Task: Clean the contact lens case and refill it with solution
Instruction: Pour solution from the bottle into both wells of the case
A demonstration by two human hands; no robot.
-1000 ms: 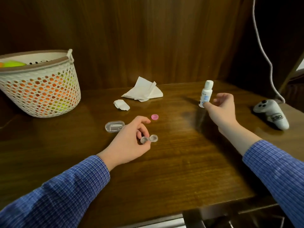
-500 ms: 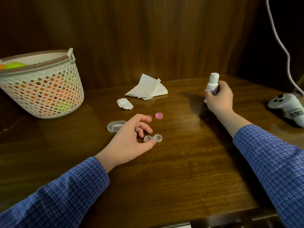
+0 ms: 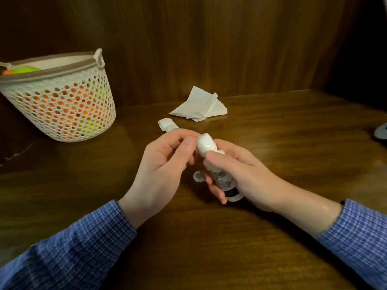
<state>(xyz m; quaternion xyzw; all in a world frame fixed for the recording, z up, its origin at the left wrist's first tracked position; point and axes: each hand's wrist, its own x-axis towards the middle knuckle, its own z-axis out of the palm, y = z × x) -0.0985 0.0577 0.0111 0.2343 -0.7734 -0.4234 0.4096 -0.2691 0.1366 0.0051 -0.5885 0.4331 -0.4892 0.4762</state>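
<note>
Gripping the small white bottle (image 3: 217,170) around its body, the right hand (image 3: 240,176) holds it tilted above the middle of the wooden table (image 3: 272,143), with the cap end pointing up and away from the person and the base end toward them. The thumb lies across the upper part of the bottle just below the cap (image 3: 206,144), and the fingers curl round from underneath. The left hand (image 3: 165,166) meets it from the other side: its thumb and fingertips are curled against the white cap, pinching it. The two hands are close together, joined through the bottle.

Just below the bottle, between the two hands, a clear rounded piece of the contact lens case (image 3: 198,176) shows on the tabletop; the rest of it is hidden behind the right fingers, so how it lies cannot be told.

Toward the back edge of the table lies a crumpled white tissue (image 3: 199,106), and nearer the hands a smaller folded scrap of tissue (image 3: 166,124). At the back left corner stands a white mesh basket (image 3: 62,101) with orange and green things showing through its holes. At the right edge a pale rounded object (image 3: 381,131) is cut off by the frame. Both forearms wear blue checked sleeves (image 3: 73,252).
</note>
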